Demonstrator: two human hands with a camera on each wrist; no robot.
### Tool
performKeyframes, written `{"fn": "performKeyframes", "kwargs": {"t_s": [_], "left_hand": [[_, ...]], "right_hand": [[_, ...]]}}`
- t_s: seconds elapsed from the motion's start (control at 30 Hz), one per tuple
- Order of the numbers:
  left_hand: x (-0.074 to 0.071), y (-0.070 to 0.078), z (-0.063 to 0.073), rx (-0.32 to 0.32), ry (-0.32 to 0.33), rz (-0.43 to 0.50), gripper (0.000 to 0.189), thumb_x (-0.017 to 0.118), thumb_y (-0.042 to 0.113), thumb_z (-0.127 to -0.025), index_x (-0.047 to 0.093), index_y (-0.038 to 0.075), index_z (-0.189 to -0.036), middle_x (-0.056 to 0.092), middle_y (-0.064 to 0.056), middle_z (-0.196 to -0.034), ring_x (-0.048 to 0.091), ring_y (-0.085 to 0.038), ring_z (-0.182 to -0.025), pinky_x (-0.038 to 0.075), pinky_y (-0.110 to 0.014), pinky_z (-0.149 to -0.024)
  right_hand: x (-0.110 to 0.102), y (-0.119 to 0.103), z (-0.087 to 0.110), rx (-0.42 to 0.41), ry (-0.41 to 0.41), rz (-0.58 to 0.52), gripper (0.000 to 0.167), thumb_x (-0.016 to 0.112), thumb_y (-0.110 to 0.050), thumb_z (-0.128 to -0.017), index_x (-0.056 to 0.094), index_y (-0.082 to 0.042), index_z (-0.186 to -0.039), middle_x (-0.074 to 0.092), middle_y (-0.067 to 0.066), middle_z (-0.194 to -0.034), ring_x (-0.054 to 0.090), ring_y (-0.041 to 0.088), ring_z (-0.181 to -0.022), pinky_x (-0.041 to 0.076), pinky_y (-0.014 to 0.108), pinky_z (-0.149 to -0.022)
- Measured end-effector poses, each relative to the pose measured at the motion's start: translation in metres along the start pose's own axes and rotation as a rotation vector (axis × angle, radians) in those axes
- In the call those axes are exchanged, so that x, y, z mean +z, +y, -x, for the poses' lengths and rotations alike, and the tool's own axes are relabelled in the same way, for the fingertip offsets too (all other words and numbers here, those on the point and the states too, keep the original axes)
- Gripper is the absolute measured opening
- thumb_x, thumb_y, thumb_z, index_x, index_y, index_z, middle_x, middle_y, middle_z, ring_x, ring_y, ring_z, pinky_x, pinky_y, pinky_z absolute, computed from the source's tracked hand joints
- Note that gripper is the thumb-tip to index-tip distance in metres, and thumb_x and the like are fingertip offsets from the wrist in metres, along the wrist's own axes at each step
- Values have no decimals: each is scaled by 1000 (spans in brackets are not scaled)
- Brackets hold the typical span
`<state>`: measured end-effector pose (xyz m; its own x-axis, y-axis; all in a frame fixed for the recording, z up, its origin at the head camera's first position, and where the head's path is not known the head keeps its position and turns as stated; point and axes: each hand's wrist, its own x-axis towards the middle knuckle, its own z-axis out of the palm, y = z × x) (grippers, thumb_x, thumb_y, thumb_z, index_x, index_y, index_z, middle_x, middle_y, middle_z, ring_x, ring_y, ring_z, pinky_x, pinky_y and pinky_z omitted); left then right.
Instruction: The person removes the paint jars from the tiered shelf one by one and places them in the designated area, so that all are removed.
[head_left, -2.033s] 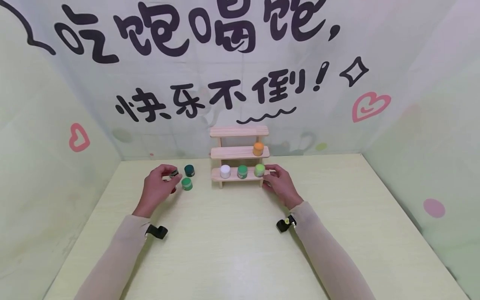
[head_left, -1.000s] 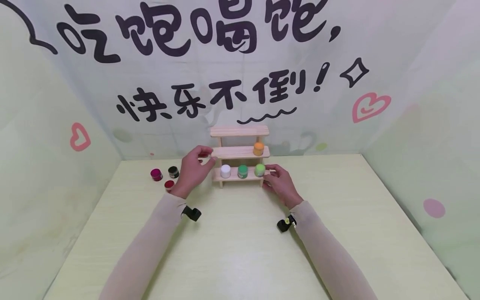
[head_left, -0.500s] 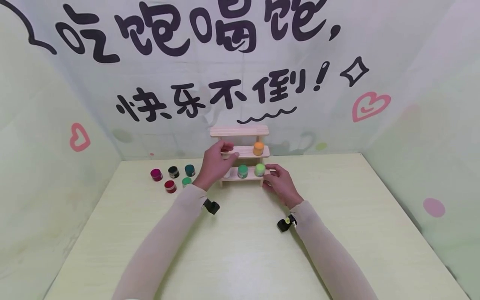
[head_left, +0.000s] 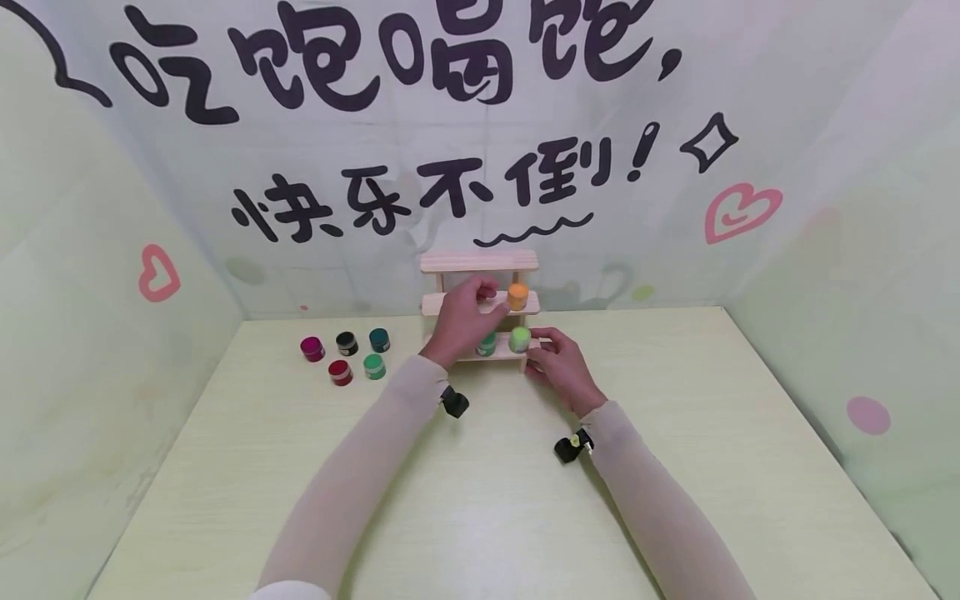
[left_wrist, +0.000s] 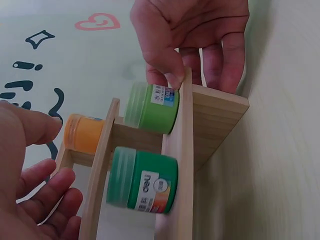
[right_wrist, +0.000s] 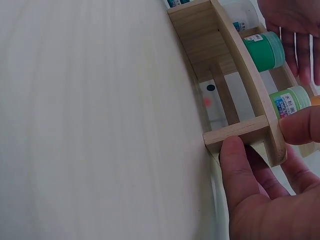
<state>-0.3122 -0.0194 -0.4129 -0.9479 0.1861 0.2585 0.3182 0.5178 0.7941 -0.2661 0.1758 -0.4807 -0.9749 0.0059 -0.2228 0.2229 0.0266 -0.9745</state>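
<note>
A three-step wooden rack stands at the back of the table. My right hand grips its right end, with the thumb on the lowest shelf and fingers against the end support. On the middle shelf sits an orange paint jar. My left hand hovers in front of the rack, thumb and fingers parted beside that jar and nothing held. The lowest shelf carries a light green paint jar, a darker green paint jar and a white paint jar. In the head view the left hand hides the white one.
Left of the rack, several paint jars stand on the table: magenta, black, teal, red and green. A printed cloth wall rises close behind the rack.
My left hand has travelled right, from among the loose jars to the rack beside the orange jar. The jars keep their places. My right hand stays on the rack's end.
</note>
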Motion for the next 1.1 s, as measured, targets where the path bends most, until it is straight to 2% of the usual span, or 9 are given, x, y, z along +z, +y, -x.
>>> {"fn": "performKeyframes", "kwargs": {"t_s": [0.07, 0.2, 0.37, 0.5, 0.67, 1.1], "left_hand": [[4, 2, -1, 9, 0, -23, 45, 78, 33, -96, 66, 9, -132, 71, -5, -125, 64, -21, -117, 53, -40, -108], [11, 9, -3, -12, -3, -94, 47, 76, 41, -96, 67, 14, -134, 72, -2, -127, 65, -20, -119, 45, -45, -110], [22, 15, -6, -46, -1, -192, 46, 75, 48, -95, 67, 23, -133, 74, 6, -128, 64, -18, -123, 36, -51, -101], [29, 15, -9, -55, 20, -226, 45, 76, 49, -94, 68, 26, -133, 75, 9, -125, 64, -18, -123, 34, -52, -99], [29, 16, -8, -64, 37, -212, 39, 77, 44, -96, 70, 26, -130, 75, 8, -122, 63, -18, -119, 33, -53, -99], [18, 11, -1, -55, 23, -120, 40, 80, 38, -94, 70, 25, -130, 75, 7, -122, 66, -15, -116, 33, -49, -100]], "right_hand": [[1, 0, 0, -3, 2, -11, 41, 65, -11, -101, 59, -11, -141, 62, 7, -109, 66, 20, -104, 63, 34, -93], [1, 1, 0, -4, 3, -12, 40, 64, -10, -101, 59, -11, -141, 63, 6, -109, 67, 19, -102, 63, 34, -92], [0, 2, 1, -6, 4, -9, 40, 63, -10, -101, 59, -11, -142, 65, 8, -112, 67, 19, -102, 63, 34, -93], [0, 2, 0, -15, 2, -18, 40, 63, -9, -101, 59, -11, -141, 67, 7, -110, 67, 19, -101, 63, 31, -90], [0, 3, 0, -23, -6, -15, 41, 63, -9, -101, 59, -10, -141, 65, 6, -104, 67, 19, -98, 63, 31, -88], [0, 1, -2, -21, -1, -20, 40, 63, -8, -101, 59, -9, -141, 67, 5, -106, 68, 20, -103, 63, 32, -91]]}}
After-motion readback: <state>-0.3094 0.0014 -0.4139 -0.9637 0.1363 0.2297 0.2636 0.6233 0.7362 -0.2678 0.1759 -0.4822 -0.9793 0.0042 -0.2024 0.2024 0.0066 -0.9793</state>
